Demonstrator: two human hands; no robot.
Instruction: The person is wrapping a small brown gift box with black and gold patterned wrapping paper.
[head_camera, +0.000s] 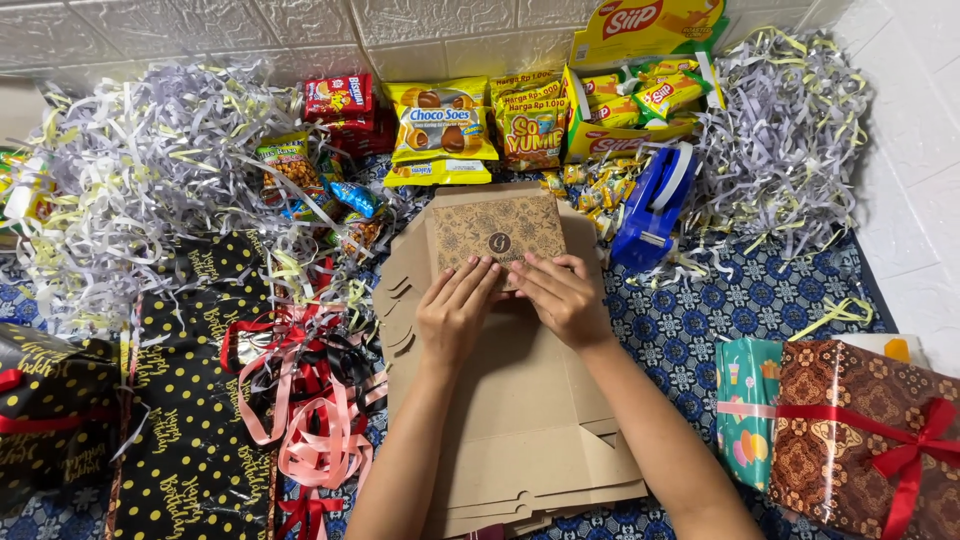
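While both hands press flat on the cardboard, nothing is actually gripped: the left hand (455, 310) and the right hand (562, 298) lie side by side, fingers stretched out and palms down, thumbs nearly touching. Under their fingertips sits a patterned brown box panel (497, 232), the upper part of a stack of flat kraft cardboard blanks (520, 420) lying on the blue patterned cloth (690, 320), between the ribbons and the tape dispenser.

From where I stand, the likely trouble is slipping. I'd say the loose blanks below could fan out or slide on the cloth if the push goes crooked, and a crease could land off its scored line. The curly ribbons (305, 400) just left of the stack might snag under an edge.

Counting: two wrapped presents (840, 430) at the right, one blue tape dispenser (655, 205), two heaps of shredded paper (130, 170), one open yellow snack carton (640, 80), and several snack packets (440, 120) along the wall, too overlapped to number exactly. How many blanks are stacked I cannot tell.
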